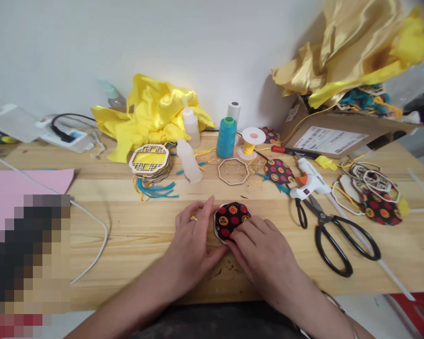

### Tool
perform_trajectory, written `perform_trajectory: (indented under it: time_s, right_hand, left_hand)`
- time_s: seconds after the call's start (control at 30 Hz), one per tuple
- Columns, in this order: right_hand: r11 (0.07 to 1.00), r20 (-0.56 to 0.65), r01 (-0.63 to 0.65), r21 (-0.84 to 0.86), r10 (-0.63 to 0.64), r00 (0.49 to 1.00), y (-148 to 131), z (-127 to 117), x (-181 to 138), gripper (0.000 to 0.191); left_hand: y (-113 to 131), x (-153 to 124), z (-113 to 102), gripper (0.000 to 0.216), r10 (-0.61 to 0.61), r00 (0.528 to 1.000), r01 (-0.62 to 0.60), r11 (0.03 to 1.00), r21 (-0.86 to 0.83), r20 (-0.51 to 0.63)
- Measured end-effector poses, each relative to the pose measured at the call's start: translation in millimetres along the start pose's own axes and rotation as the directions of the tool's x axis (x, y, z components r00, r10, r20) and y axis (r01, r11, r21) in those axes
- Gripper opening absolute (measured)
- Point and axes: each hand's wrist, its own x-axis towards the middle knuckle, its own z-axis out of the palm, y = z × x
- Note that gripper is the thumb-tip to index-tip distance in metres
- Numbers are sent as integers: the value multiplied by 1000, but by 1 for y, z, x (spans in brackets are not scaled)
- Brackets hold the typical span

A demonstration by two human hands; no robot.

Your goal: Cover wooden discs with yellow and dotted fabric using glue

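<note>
A round piece covered in black cloth with red and yellow dots [231, 217] lies on the wooden table [134, 230] near its front edge. My left hand [191, 238] rests at its left side, fingers curled, thumb and forefinger pressing the piece's edge. My right hand [263, 252] lies over its lower right part, fingertips pushing down on the cloth. Both hands hold the piece flat against the table.
Black scissors [334, 235] and a white glue gun [309, 181] lie to the right. Behind are a wooden octagon frame [233, 171], a teal thread cone [226, 137], glue bottles [189, 160], stacked wooden frames [150, 162], yellow fabric [151, 113], a cardboard box [328, 134], more dotted pieces [379, 205]. Pink paper [21, 188] at left.
</note>
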Motion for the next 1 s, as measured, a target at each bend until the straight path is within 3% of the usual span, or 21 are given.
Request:
perform_trajectory:
  time_s: [0.23, 0.63, 0.87, 1.0]
  right_hand:
    - [1000, 56, -4, -3, 5, 998, 1, 4, -5, 9]
    - [999, -7, 37, -40, -37, 999, 0, 5, -2, 14]
    - [999, 60, -36, -3, 36, 998, 1, 5, -5, 10]
    - [999, 18, -1, -39, 1, 1000, -1, 5, -2, 11]
  left_hand:
    - [1, 0, -1, 92, 0, 1000, 0, 1000, -2, -3]
    - [1, 0, -1, 88, 0, 1000, 0, 1000, -4, -5]
    - [3, 2, -1, 95, -4, 1000, 4, 1000, 12, -5]
    - [5, 1, -3, 98, -15, 1000, 15, 1000, 11, 15]
